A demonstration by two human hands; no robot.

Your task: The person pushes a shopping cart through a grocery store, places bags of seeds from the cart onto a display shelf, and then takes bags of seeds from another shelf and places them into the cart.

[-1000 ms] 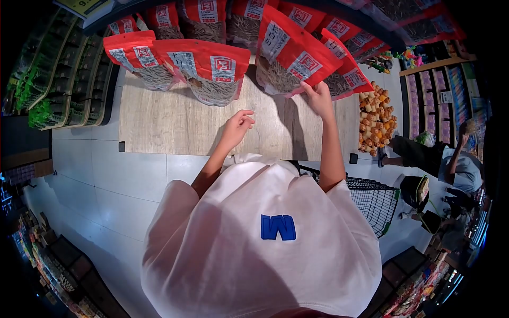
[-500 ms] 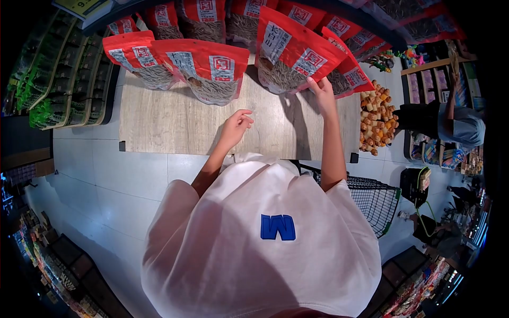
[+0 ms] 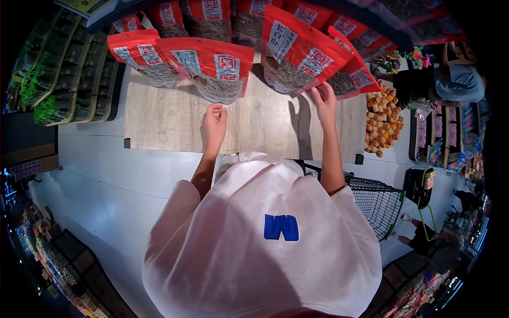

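Several red bags of seeds with clear lower parts stand along the far side of the wooden table (image 3: 254,127). My left hand (image 3: 216,123) is over the table just below the middle bag (image 3: 220,69); its fingers are curled and touch no bag. My right hand (image 3: 324,100) is at the lower right edge of the large front bag (image 3: 299,50), fingers raised and apart, with nothing visibly gripped. Whether a fingertip touches that bag I cannot tell. Beside it leans another red bag (image 3: 355,77), and a further one (image 3: 148,58) stands at the left.
More red bags (image 3: 209,16) fill the shelf behind. To the right are a pile of brown and orange items (image 3: 383,119), a shopping cart (image 3: 374,204) and a person in a light blue top (image 3: 458,82). Green-lit shelves (image 3: 79,79) stand at the left.
My left hand has moved left and turned to point at the bags. My right hand has come off the large bag's lower edge, its fingers spreading. The person at the right has moved farther up the view.
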